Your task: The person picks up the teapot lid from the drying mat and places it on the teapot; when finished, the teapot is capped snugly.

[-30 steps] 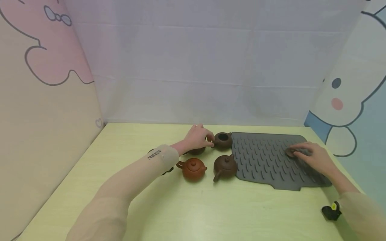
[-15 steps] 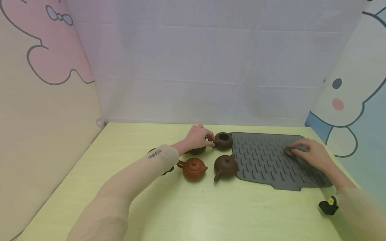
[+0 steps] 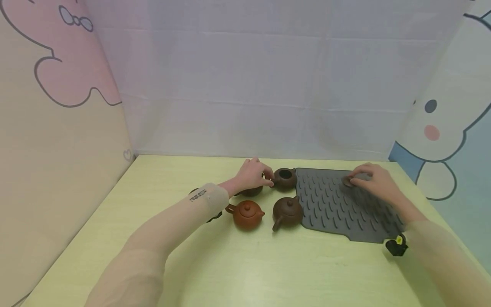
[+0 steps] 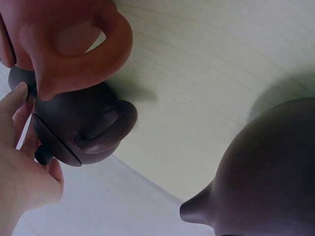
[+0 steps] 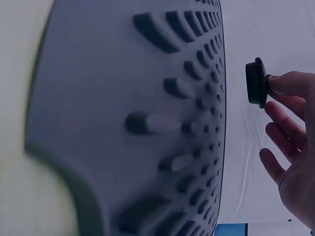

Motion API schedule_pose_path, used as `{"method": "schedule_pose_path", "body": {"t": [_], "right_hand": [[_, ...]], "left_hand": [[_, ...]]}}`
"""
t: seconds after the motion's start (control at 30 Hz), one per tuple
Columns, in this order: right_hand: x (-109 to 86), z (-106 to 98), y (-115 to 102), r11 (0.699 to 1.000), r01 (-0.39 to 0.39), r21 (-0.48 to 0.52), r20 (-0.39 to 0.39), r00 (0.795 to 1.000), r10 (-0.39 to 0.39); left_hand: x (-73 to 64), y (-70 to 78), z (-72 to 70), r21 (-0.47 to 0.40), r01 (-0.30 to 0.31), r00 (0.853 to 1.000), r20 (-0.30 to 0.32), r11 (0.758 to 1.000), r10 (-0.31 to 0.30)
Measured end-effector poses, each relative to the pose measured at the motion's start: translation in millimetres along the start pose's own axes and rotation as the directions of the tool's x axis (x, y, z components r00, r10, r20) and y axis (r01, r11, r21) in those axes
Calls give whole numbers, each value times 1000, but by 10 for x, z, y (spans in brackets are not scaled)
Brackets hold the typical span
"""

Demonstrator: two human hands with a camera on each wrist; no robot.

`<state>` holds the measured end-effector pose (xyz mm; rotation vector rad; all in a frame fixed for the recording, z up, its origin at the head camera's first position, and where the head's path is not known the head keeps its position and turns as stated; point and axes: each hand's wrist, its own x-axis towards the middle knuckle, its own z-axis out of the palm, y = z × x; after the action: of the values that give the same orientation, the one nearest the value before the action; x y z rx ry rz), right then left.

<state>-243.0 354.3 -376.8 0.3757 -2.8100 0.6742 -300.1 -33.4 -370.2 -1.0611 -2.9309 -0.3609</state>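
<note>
My right hand (image 3: 376, 181) pinches the knob of a small dark brown teapot lid (image 5: 256, 83) between thumb and fingers, above the far part of the grey ridged mat (image 3: 326, 204). My left hand (image 3: 251, 174) reaches over a lidded dark teapot (image 4: 76, 128). Its thumb and fingers pinch the left side of a lidless dark brown teapot (image 3: 285, 181), apparently at the handle. That pot stands by the mat's left edge, its round mouth facing up. The gripped part is mostly hidden by the fingers.
A reddish-brown lidded teapot (image 3: 247, 215) and another dark lidded teapot (image 3: 287, 212) stand nearer the front. Close to the left wrist camera is a dark teapot (image 4: 275, 172) with a short spout. A white sheet (image 3: 249, 85) hangs behind the pale wooden table (image 3: 268, 273).
My right hand has carried the lid leftward and back, raising it from near the mat's right side. The left hand and the teapots have stayed put.
</note>
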Motion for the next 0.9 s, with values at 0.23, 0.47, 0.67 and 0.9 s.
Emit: {"method": "schedule_pose_path", "body": {"t": [0.23, 0.47, 0.67, 0.9], "right_hand": [[197, 96, -231, 994, 81, 79, 1, 997, -82], [369, 201, -444, 982, 121, 144, 4, 992, -123], [505, 312, -591, 976, 126, 179, 18, 991, -132], [644, 471, -732, 967, 153, 206, 12, 987, -158]], "left_hand": [[7, 0, 8, 6, 7, 1000, 6, 1000, -7], [2, 6, -8, -4, 3, 1000, 3, 1000, -3], [-5, 14, -17, -7, 3, 1000, 3, 1000, -3], [-3, 14, -9, -3, 11, 1000, 10, 1000, -11]]}}
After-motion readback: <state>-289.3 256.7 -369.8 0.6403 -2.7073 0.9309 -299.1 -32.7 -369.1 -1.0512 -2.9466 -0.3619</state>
